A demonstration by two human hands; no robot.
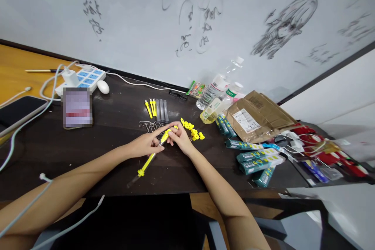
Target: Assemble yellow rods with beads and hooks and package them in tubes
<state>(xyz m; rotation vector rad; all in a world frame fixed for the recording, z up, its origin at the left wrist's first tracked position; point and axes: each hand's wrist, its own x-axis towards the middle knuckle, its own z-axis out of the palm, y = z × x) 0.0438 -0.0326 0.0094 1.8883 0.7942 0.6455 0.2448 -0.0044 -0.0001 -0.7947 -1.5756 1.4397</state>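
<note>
A long yellow and clear tube assembly (150, 161) slants over the dark table, its lower end toward the front edge. My left hand (146, 143) is closed around its upper part. At the top, the fingers of my right hand (181, 139) pinch the yellow end piece (165, 136). Several small yellow parts (191, 129) lie just beyond my right hand. Farther back are several yellow sticks (150, 107) beside clear tubes (162, 110) in a row. Thin metal wire pieces (149, 125) lie behind my left hand.
On the right are bottles (213, 91), a cardboard parcel (253, 117) and several green boxes (258, 156). A power strip (90, 78), a white egg-shaped object (103, 86), a phone (22, 111) and cables are at the left. A whiteboard (140, 19) stands behind the table.
</note>
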